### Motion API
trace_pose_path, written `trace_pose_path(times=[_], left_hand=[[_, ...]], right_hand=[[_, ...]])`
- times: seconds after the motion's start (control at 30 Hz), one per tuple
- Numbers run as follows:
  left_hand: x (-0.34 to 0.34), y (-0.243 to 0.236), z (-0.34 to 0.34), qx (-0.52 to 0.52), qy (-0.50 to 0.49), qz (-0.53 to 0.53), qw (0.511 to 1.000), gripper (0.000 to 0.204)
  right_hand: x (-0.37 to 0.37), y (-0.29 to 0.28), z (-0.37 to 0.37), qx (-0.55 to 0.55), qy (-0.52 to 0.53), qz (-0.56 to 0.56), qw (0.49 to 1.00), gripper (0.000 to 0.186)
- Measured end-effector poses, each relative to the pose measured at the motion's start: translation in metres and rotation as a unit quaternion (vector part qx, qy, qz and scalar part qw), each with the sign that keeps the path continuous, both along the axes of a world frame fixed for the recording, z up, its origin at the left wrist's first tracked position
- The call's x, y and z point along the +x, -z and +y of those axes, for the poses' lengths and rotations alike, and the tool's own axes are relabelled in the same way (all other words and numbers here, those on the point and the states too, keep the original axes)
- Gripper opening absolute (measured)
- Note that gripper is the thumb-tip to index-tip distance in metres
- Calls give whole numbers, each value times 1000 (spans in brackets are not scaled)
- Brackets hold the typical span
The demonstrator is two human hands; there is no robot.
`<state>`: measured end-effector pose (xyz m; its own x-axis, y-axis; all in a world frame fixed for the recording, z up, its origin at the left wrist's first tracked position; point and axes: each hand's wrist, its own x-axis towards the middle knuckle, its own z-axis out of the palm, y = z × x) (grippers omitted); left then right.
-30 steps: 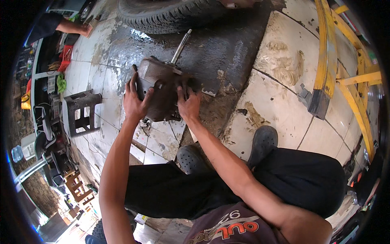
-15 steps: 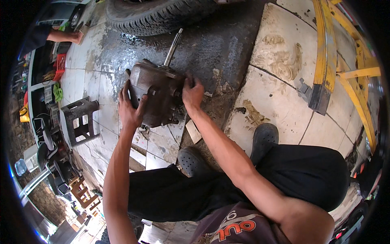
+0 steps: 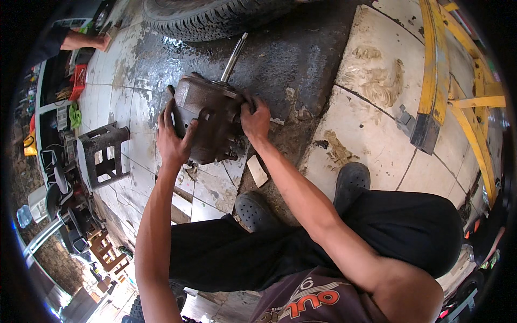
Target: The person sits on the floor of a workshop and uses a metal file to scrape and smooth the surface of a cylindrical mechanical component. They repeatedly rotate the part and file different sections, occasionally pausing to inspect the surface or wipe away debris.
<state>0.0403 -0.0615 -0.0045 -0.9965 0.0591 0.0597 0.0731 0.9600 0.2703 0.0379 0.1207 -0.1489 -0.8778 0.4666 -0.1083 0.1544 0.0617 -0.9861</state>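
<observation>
Compared with a second ago, the right hand point(image 3: 256, 119) had moved up along the right side of a metal casing point(image 3: 202, 121), and the right forearm point(image 3: 299, 188) no longer covered a flat, pale chip point(image 3: 257, 171) with straight edges. Now the right hand gripped the casing at its upper right corner, fingers curled, though the fingertips were lost against the dark metal. On the opposite side the left hand point(image 3: 175, 142) gripped it too, fingers stretched along the left edge and thumb laid over the near face. Brown and grimy, the casing was blocky, with blunt facets above and a lumpy, uneven lower edge; it sat low over the floor, where a dark, wet-looking slab point(image 3: 301, 59) met cracked white tiles point(image 3: 371, 142), but its underside was hidden. From its top a smooth, straight, silvery shaft point(image 3: 234, 57) leaned up and to the right, its tip near a black rubber tyre point(image 3: 204, 24) with deeply grooved tread. Muddy brown smears marked the tiles to the right, near a yellow metal stand point(image 3: 431, 81) with chipped paint and a squared black foot. To the left stood a grey stool point(image 3: 86, 161) with square cutouts. Holed, dull rubber clogs point(image 3: 353, 183) covered the person's feet, and another person's hand point(image 3: 102, 42) showed at the upper left.
</observation>
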Motion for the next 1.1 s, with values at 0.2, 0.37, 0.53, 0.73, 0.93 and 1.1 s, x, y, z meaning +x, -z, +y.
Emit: trace_pose_path(times=[0.2, 0.37, 0.53, 0.73, 0.93, 1.1], left_hand=[[-2, 0, 3, 11, -7, -11, 1000, 87], [0, -1, 2, 6, -7, -6, 1000, 88], [0, 1, 2, 12, -6, -4, 1000, 87], [0, -1, 2, 0, -14, -8, 1000, 87], [0, 0, 2, -9, -15, -9, 1000, 88], [-1, 0, 1, 9, 6, 8, 1000, 87]], right_hand=[[1, 0, 11, 61, -5, 10, 998, 33], [5, 2, 8, 87, -4, 103, 991, 30], [-5, 1, -2, 186, 50, -84, 978, 28], [-4, 10, 13, -48, 71, -146, 986, 32], [-3, -8, 2, -105, -64, -239, 963, 53], [3, -40, 0, 7, -134, -233, 963, 67]])
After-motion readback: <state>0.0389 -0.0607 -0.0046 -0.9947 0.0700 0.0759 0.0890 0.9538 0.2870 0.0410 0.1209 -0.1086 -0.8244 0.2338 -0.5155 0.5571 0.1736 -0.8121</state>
